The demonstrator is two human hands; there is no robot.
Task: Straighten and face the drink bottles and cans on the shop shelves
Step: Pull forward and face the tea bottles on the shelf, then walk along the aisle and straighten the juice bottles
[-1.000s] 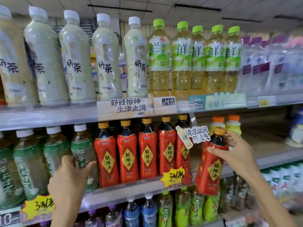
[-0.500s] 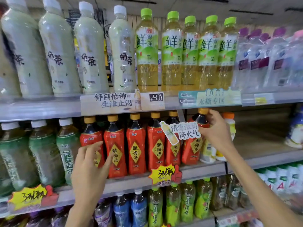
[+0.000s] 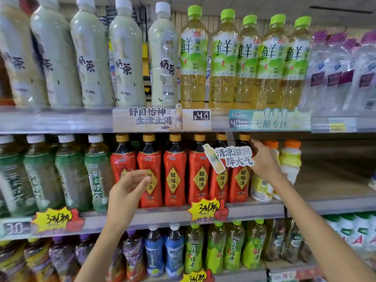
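Red plum-drink bottles [image 3: 175, 171] sit six across on the middle shelf [image 3: 264, 206], labels mostly facing out. Left hand [image 3: 126, 192] hovers at about 7 o'clock from the row's centre, fingers loosely curled and apart, in front of the first two bottles; can't tell if it's touching them. Over at 3 o'clock, the right hand [image 3: 264, 161] is wrapped round the neck and shoulder of the end bottle [image 3: 242, 176], partly behind the dangling paper tag [image 3: 234, 157].

Risk, I reckon: these stand shoulder to shoulder, so one hard twist could domino the row, or snag that tag. The shelf lip is close to their bases too. Only open room is right of the yellow bottles [image 3: 289, 159], bare shelf there.
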